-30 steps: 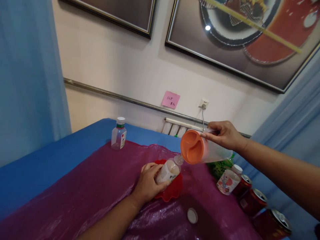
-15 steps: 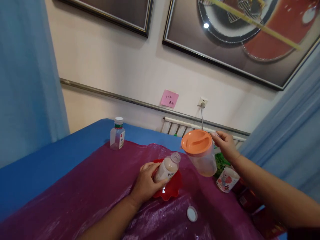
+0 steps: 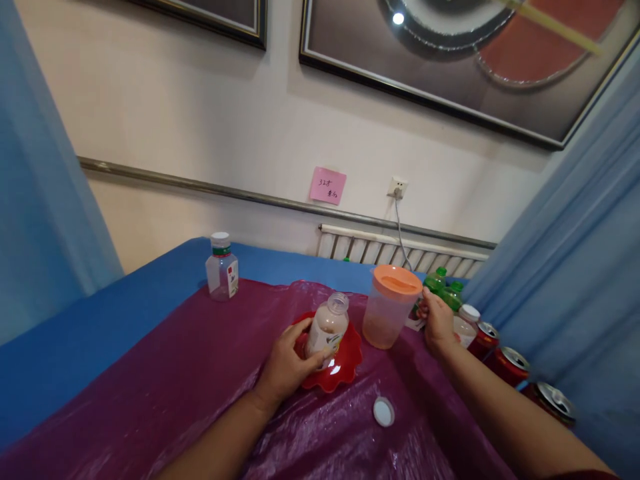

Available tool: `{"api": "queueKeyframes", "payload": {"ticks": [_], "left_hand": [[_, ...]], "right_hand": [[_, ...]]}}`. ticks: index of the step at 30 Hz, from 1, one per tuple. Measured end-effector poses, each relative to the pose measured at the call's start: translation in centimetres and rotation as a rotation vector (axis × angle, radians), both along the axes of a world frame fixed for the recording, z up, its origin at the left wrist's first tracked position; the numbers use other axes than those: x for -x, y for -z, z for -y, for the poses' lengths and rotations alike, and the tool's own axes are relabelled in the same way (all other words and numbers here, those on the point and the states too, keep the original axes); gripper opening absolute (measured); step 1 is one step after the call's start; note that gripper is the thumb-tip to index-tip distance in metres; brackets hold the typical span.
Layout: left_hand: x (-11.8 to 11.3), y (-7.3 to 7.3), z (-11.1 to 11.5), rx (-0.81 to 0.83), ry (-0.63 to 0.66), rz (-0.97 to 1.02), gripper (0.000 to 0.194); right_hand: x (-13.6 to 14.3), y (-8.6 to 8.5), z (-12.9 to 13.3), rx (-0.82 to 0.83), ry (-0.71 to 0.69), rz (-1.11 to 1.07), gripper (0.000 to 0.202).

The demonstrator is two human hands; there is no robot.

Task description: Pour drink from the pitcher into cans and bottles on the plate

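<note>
My left hand (image 3: 287, 360) is wrapped round a clear, uncapped bottle (image 3: 329, 328) with a white label. Pale liquid shows inside it. The bottle stands nearly upright in a red, wavy-edged dish (image 3: 345, 370). To its right, my right hand (image 3: 436, 320) grips the handle of a translucent pitcher (image 3: 384, 317) with an orange lid (image 3: 397, 280). The pitcher is close to upright, with a little liquid low in it. Whether its base touches the table, I cannot tell. A white cap (image 3: 383, 412) lies on the purple sheet in front of the dish.
A capped clear bottle (image 3: 222, 268) stands at the back left on the purple plastic sheet (image 3: 200, 353). Along the right are green bottles (image 3: 453, 293), a white-capped bottle (image 3: 467, 323) and several dark red cans (image 3: 507, 367). Behind the blue table is a radiator (image 3: 360, 245).
The pitcher has gone from tilted to near upright and sits slightly lower, with my right hand lower too. My left hand still holds the bottle in the dish. The camera view has shifted.
</note>
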State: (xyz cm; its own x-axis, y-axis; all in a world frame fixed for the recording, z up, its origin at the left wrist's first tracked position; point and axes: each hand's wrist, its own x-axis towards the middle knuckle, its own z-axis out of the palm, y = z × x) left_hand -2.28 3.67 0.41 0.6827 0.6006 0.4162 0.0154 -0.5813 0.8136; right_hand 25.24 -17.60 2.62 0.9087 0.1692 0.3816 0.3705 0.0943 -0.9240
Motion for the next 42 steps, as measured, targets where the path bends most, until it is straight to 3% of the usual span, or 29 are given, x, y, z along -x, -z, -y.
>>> {"api": "queueKeyframes", "payload": {"ticks": [5,9,10,13,15,19,22,24,29,34,38,42], "left_hand": [[-0.1,-0.1,0.1,0.051,0.017,0.018,0.062],[-0.2,0.1,0.0,0.062,0.005,0.014,0.067],[-0.3,0.1,0.0,0.062,0.004,0.013,0.068],[-0.4,0.0,0.1,0.055,0.007,0.015,0.071],[-0.5,0.0,0.1,0.035,0.011,0.014,0.07],[-0.4,0.0,0.0,-0.028,0.026,-0.009,0.062],[-0.3,-0.2,0.0,-0.045,0.046,-0.02,0.055],[-0.2,-0.5,0.2,-0.049,0.056,-0.015,0.055],[0.1,-1.0,1.1,-0.072,0.092,-0.022,0.058],[0.2,-1.0,1.3,-0.057,0.148,-0.042,0.057],[0.5,-1.2,1.2,-0.06,0.183,-0.065,0.056],[0.8,-1.4,1.3,-0.062,0.206,-0.072,0.056]], "right_hand": [[0.5,0.5,2.1,0.047,0.103,0.009,0.05],[4.3,0.7,4.3,0.072,0.213,0.045,0.044],[5.9,0.9,4.7,0.122,0.174,0.064,0.04],[11.0,1.8,5.4,0.483,-0.157,0.197,0.023],[13.8,2.6,5.5,0.707,-0.322,0.283,0.027],[15.8,4.4,5.3,0.852,-0.416,0.344,0.042],[15.4,4.8,5.2,0.798,-0.403,0.365,0.043],[15.1,4.1,4.8,0.723,-0.405,0.358,0.043],[14.6,0.0,1.8,0.307,-0.419,0.201,0.023],[14.5,-3.5,-3.3,-0.131,-0.447,0.007,0.036],[14.6,-3.9,-5.6,-0.135,-0.496,0.077,0.038],[14.3,-3.5,-5.5,-0.092,-0.578,0.095,0.033]]}}
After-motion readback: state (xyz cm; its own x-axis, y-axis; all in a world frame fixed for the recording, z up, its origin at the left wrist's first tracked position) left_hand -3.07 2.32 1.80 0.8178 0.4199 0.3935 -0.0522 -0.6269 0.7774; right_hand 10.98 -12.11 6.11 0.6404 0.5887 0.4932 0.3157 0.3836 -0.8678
